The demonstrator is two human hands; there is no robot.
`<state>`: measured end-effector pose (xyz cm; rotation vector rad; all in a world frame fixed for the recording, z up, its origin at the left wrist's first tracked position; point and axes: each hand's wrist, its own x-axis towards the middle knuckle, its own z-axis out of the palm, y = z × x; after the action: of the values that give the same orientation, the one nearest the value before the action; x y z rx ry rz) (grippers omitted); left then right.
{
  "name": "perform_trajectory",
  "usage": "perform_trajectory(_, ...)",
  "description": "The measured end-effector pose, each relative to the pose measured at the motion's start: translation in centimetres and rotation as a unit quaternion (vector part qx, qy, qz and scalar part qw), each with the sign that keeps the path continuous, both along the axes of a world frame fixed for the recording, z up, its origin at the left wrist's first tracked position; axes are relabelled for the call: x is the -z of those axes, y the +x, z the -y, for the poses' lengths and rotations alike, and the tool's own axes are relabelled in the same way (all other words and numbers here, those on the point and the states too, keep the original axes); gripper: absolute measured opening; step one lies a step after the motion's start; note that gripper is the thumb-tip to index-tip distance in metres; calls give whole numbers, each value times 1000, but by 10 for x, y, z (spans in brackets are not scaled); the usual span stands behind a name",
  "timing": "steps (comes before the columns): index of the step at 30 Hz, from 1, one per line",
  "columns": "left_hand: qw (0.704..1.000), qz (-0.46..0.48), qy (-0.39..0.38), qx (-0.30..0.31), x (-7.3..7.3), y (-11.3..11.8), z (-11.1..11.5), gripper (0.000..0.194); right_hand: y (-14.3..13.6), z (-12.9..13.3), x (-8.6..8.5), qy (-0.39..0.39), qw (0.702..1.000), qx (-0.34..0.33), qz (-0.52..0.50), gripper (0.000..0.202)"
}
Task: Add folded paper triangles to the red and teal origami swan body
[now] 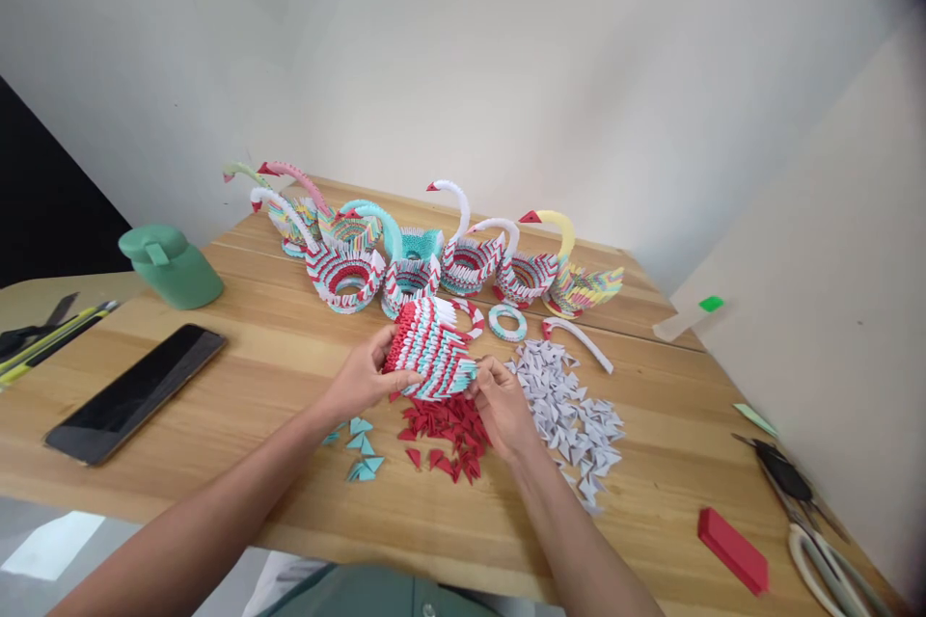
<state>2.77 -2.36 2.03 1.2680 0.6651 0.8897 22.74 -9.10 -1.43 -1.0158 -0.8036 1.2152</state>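
My left hand [372, 368] is closed round the red side of a folded-paper swan body [432, 352], its thumb along the near face. Bands of red, white and blue paper pieces make up this body, which is tilted on its side above the table. At its right edge my right hand [499, 400] pinches at a blue piece [470, 371]; whether that piece is fixed in the body I cannot tell. Beneath lie loose red paper triangles [452, 434]. A few blue triangles [364, 463] rest to the left, and a heap of white triangles [579, 415] spreads to the right.
Several finished paper swans [347, 280] stand along the back. A blue-and-white paper ring [507, 322] and a white curved neck [583, 342] lie before them. At left are a phone [136, 393] and green bottle [174, 265]; at right, a red box [732, 549] and scissors [817, 549].
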Motion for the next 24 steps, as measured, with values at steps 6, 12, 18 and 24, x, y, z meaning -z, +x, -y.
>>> perform_trajectory(6, 1000, 9, -3, 5, 2, 0, -1, 55, -6, 0, -1, -14, 997, -17, -70, 44)
perform_trajectory(12, 1000, 23, 4, 16, 5, 0, -3, 54, -11, 1, -2, -23, 993, -22, -116, 45)
perform_trajectory(18, 1000, 8, 5, 15, 3, -1, -2, 54, 2, 2, -3, 11, 999, 9, 38, 39)
perform_trajectory(24, 1000, 14, -10, 23, 3, -2, -2, 57, 14, 2, -8, 10, 989, -10, 147, 34)
